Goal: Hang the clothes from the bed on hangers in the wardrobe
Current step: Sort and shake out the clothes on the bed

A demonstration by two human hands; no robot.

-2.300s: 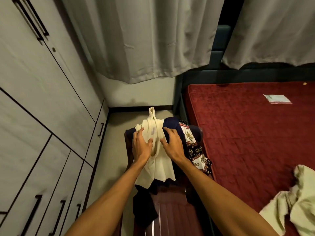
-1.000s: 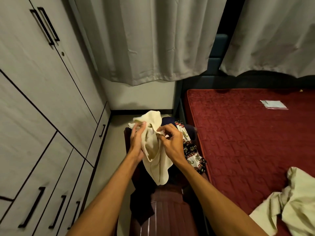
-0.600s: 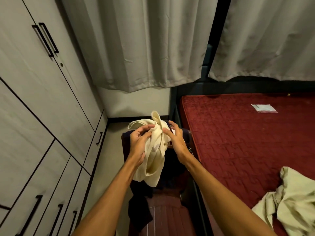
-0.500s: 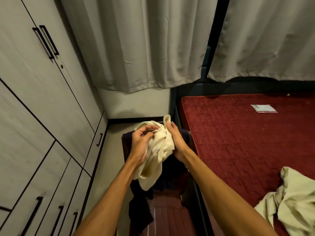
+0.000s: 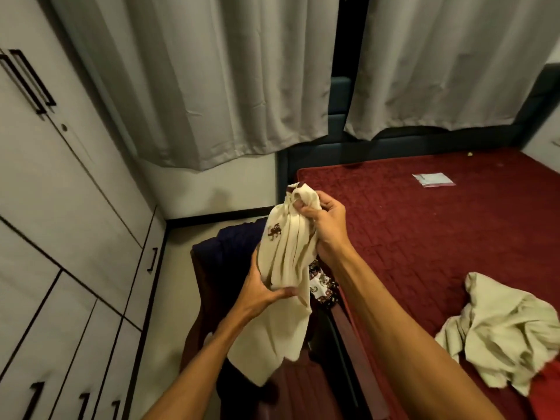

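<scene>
- Between the wardrobe (image 5: pixel 60 207) and the bed (image 5: pixel 424 237), the head view shows 2 hands holding a cream shirt (image 5: pixel 285 256) in the air above a brown chair (image 5: pixel 303 389).
- The right hand (image 5: pixel 328 225) is the upper 1. Its grip is wrapped round the bunched top end of the shirt, with the fingers curled over the fabric.
- The left hand (image 5: pixel 260 292) is lower. Its grip clasps the gathered middle of the shirt, and the loose hem hangs below it.
- A small brown emblem (image 5: pixel 275 231) shows on the shirt between the 2 hands.
- A navy garment (image 5: pixel 230 247) is draped over the chair. A patterned garment (image 5: pixel 322 286) lies just beside it on the bed side, partly hidden by the shirt.
- On the bed's red cover, a crumpled pale garment (image 5: pixel 509 328) lies near the lower right, well apart from the hands. A small clear packet (image 5: pixel 433 179) lies farther up.
- The wardrobe doors are closed and have black handles. Grey curtains (image 5: pixel 212 86) hang behind.
</scene>
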